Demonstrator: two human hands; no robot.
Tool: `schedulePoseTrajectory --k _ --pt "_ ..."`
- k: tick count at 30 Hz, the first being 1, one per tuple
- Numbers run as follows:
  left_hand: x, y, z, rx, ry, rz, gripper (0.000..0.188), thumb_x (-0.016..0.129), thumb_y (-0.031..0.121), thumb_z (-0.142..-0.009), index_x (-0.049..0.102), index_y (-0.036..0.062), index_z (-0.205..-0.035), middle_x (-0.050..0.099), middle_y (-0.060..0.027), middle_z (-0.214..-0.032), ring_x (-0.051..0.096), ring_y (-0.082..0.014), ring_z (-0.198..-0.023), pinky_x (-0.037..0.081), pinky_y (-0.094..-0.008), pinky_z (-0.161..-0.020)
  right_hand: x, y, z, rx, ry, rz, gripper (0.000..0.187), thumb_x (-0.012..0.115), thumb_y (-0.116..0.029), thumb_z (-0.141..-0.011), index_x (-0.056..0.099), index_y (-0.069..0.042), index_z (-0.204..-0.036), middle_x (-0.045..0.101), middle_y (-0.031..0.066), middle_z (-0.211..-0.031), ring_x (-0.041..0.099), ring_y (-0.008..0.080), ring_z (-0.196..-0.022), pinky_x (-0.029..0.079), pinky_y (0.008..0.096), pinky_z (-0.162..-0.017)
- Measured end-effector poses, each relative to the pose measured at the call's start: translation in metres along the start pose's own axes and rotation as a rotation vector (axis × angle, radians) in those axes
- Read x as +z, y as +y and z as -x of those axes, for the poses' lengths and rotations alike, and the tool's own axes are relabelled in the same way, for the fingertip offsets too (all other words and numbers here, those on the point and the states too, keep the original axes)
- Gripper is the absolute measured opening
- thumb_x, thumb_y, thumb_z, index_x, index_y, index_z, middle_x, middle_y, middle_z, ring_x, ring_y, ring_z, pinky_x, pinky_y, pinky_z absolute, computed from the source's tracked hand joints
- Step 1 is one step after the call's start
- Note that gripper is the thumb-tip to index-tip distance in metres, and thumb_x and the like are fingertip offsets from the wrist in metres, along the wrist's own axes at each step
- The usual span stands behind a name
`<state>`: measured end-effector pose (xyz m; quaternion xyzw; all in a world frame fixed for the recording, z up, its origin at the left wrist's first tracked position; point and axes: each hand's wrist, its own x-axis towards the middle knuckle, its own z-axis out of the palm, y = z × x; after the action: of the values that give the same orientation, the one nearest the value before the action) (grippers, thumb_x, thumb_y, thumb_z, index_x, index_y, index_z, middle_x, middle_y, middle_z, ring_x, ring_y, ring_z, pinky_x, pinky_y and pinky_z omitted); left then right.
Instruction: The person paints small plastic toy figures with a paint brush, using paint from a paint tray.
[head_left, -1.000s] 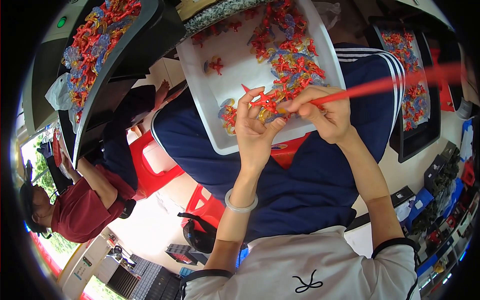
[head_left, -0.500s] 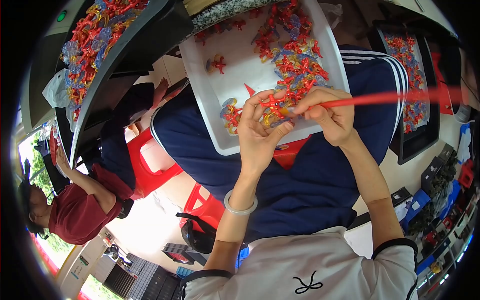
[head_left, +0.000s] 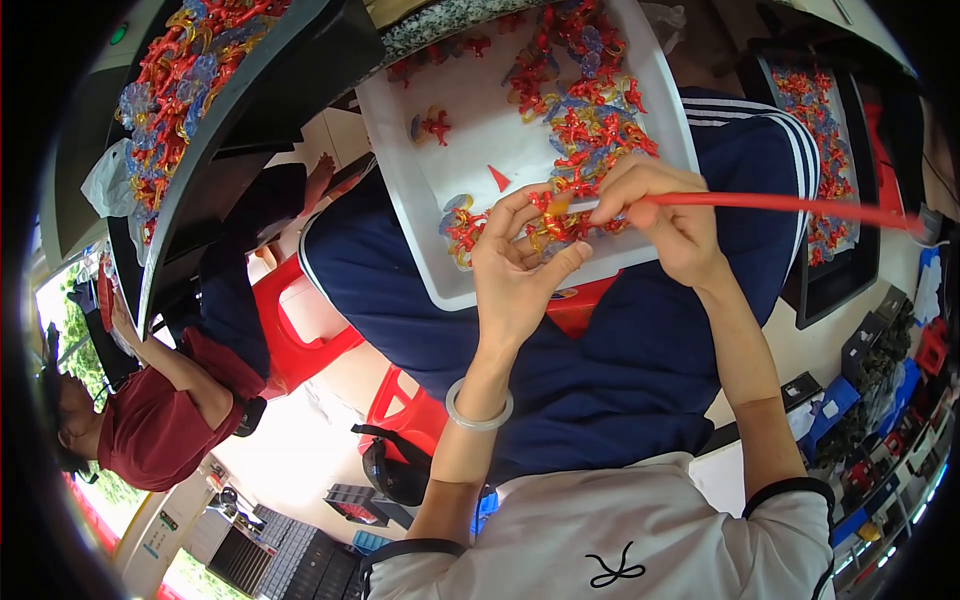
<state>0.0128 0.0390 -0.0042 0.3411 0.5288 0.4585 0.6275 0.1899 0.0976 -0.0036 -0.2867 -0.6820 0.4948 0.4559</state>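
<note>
Over the near part of a white tray (head_left: pixel 415 225) on my lap, my left hand (head_left: pixel 515 275) pinches a small red and yellow plastic figure (head_left: pixel 540 200) between thumb and fingers. My right hand (head_left: pixel 665 215) grips a paintbrush (head_left: pixel 770 200) with a long red handle pointing off to the right. Its pale ferrule and orange-yellow tip reach the figure, apparently touching it; my fingers partly cover the spot. Many similar red, yellow and clear blue figures (head_left: pixel 590 130) are heaped along the tray's right side. A few more (head_left: pixel 463 230) lie beside my left fingers, and a small red pointed piece (head_left: pixel 498 178) rests near them.
A dark bin (head_left: pixel 185 100) of the same pieces stands at the upper left, and another black tray (head_left: pixel 815 150) of them at the right. A granite edge (head_left: pixel 440 35) borders the white tray's far side. A person in a maroon shirt (head_left: pixel 165 425) sits at the left.
The brush tip has moved left and slightly up onto the figure, and its handle has tilted downward at the far end. My left hand keeps its hold, with the figure slightly turned.
</note>
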Motion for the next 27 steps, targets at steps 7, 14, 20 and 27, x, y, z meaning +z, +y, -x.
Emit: schedulePoseTrajectory --k 7,14,20,27 --pt "0.000 0.004 0.000 -0.022 0.008 0.048 0.056 0.073 -0.009 -0.073 0.047 -0.0027 -0.122 0.059 -0.0142 -0.117 0.065 -0.0176 -0.094 0.057 -0.0230 -0.073 -0.004 0.001 -0.005 -0.089 0.030 0.355 0.007 0.058 -0.006 -0.084 0.062 -0.002 -0.081 0.063 0.0057 -0.080 0.056 0.0196 -0.071 0.043 0.0311 -0.070" --pt "0.000 0.000 0.001 0.056 0.045 -0.055 0.055 0.075 -0.008 -0.071 0.049 -0.0025 -0.119 0.059 -0.0123 -0.115 0.065 -0.0145 -0.092 0.055 -0.0211 -0.072 -0.011 0.003 -0.005 -0.013 0.055 0.473 0.016 0.059 -0.016 -0.089 0.063 -0.001 -0.084 0.062 0.0079 -0.079 0.055 0.0180 -0.072 0.043 0.0268 -0.065" --pt "0.001 -0.006 0.002 0.211 0.157 -0.396 0.054 0.079 -0.007 -0.065 0.054 0.0009 -0.113 0.057 -0.0050 -0.108 0.056 -0.0057 -0.070 0.045 -0.0187 -0.057 -0.007 0.005 0.002 0.114 -0.013 0.249 0.032 0.056 -0.027 -0.093 0.063 0.000 -0.080 0.061 0.0089 -0.075 0.053 0.0182 -0.072 0.040 0.0298 -0.066" --pt "0.011 0.003 0.002 0.419 0.295 -0.716 0.049 0.077 -0.010 -0.060 0.060 0.0058 -0.103 0.050 -0.0020 -0.099 0.049 -0.0061 -0.068 0.038 -0.0189 -0.054 0.012 -0.002 0.002 -0.011 0.016 0.013 0.043 0.055 -0.038 -0.093 0.063 -0.001 -0.074 0.058 0.0067 -0.067 0.052 0.0198 -0.064 0.040 0.0317 -0.065"
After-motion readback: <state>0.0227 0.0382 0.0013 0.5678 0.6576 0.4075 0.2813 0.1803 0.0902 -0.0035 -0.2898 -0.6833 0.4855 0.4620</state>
